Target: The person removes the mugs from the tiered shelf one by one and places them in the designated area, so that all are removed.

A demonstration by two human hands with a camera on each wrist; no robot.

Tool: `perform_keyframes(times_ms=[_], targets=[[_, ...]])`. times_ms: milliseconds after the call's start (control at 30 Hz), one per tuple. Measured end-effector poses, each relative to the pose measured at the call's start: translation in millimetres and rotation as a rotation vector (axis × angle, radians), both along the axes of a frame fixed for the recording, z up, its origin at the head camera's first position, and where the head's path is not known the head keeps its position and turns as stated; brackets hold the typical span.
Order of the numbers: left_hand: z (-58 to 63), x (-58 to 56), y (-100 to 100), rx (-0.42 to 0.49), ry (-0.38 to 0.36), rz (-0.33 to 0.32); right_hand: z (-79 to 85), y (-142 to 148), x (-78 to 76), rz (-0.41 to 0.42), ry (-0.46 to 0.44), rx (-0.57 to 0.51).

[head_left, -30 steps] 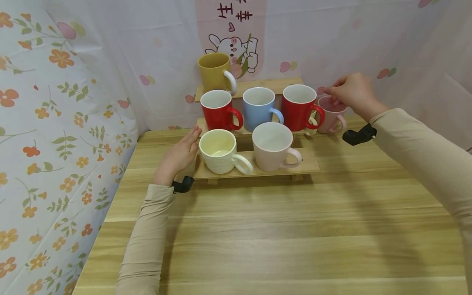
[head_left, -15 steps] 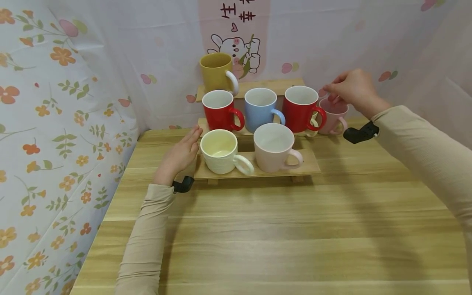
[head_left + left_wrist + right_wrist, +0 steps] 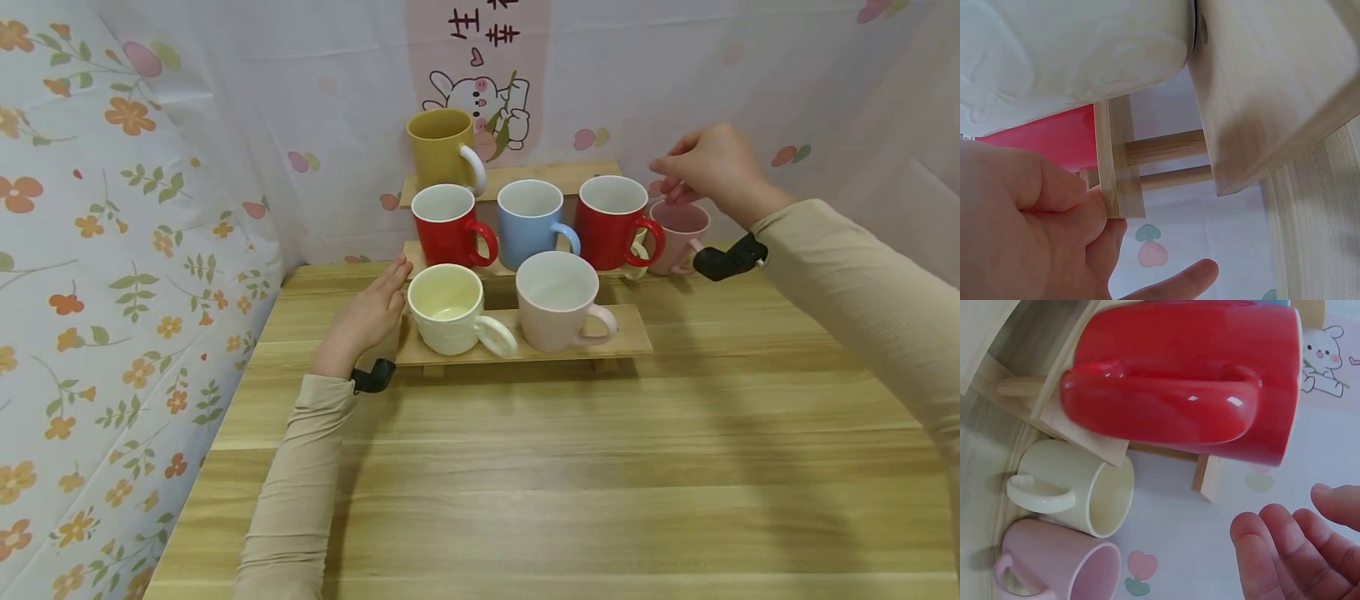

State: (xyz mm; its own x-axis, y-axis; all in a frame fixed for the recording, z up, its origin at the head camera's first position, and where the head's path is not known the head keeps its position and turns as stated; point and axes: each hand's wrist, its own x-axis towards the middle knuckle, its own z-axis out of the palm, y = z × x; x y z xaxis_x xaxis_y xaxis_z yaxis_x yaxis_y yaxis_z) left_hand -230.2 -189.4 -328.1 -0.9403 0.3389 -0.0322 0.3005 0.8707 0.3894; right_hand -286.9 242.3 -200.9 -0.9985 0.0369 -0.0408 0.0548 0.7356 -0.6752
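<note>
Your left hand is flat-ish along the left side of the wooden rack, fingers mostly straight and touching the left end of the middle shelf, so it's more bracing contact than a grip. Your right hand hangs in the air just above the small pink mug, fingers loosely curled, and in the right wrist view there's a gap between thumb and fingertips with nothing in it. That pink one is upright on the surface by its back edge, past the right end of the rack, with a plain cream mug right beside it; from the head view you only get a bit of that cream one, since it's mostly tucked behind the right red mug. That red one sits at the right end of your middle shelf, then the light blue mug in the centre and the left red mug at the other end. Up top, the mustard mug with the white handle stands at the left end. Bottom shelf has the embossed cream mug at the left, near your left fingertips, and the big pale pink mug right of centre. All the mugs on the rack are upright, handles pointing roughly to your right.
</note>
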Motion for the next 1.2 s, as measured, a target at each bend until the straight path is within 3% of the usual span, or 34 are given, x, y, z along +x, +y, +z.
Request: perform_keyframes(times_ms=[1200], targets=[[-1.1, -0.3, -1.2, 0.015, 0.006, -0.004, 20.4, -38.0, -6.5, 0.003, -0.019, 0.077]])
